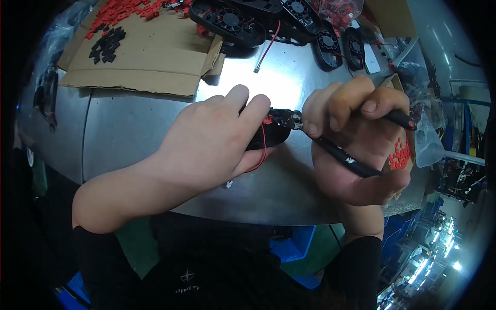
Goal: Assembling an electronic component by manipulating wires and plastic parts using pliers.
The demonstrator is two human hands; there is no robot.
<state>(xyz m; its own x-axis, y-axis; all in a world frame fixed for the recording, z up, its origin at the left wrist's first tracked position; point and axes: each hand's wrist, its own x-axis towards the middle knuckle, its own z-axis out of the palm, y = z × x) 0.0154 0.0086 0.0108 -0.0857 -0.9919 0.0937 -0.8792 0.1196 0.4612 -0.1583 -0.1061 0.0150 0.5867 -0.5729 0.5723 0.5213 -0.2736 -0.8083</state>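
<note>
My left hand (209, 137) is closed around a black plastic housing (279, 138), most of which is hidden behind my fingers. A thin red wire (265, 140) curves down from a small red part at its top edge. Below my palm, a small white connector (229, 184) pokes out. Black-handled pliers (347, 159) are in my right hand (351, 134), with the handles spread apart. Their metal jaws meet the housing near the red part, beside my left fingertips. I cannot tell what lies between the jaws.
A cardboard sheet (150, 57) at the far left bears loose black pieces (107, 45) and red pieces (124, 13). Black fan housings (230, 23) lie along the back, one trailing a wire with a connector (257, 69). Small red parts (400, 153) fill a box at right.
</note>
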